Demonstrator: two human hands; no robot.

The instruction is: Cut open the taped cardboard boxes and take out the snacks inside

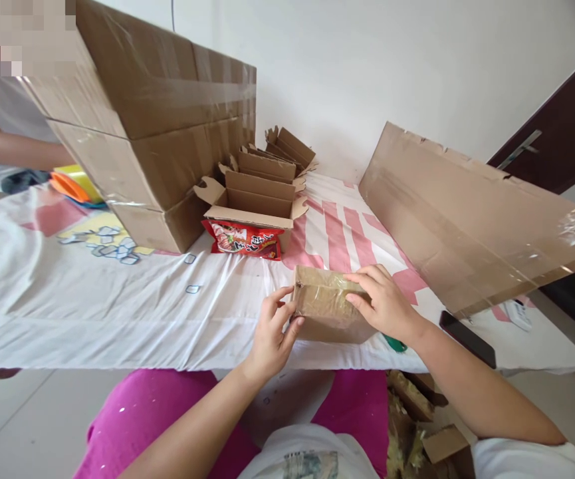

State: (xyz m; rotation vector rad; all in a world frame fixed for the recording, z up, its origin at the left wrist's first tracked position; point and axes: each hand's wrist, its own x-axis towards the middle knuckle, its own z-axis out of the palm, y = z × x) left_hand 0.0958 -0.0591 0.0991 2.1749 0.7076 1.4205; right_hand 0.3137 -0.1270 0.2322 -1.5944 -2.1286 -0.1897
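A small closed cardboard box (330, 316) stands on the cloth-covered table in front of me, with shiny clear tape over its upper part. My left hand (274, 329) holds the box at its left end, thumb on the near side and fingers behind the corner. On the right end lies my right hand (379, 299), its fingers and thumb pressed against the taped top and front. Just behind the box, a red printed food packet (244, 239) leans against an open cardboard box (260, 193). A green object (395, 343) shows partly beneath my right wrist.
Stacked large cartons (167, 86) rise at the left, with several open small boxes beside them. A large cardboard panel (466, 213) stands at right, near a dark phone (467, 339). Sticker pieces (112, 245) lie at left by another person's arm (12, 141). Torn cardboard (417, 406) sits below.
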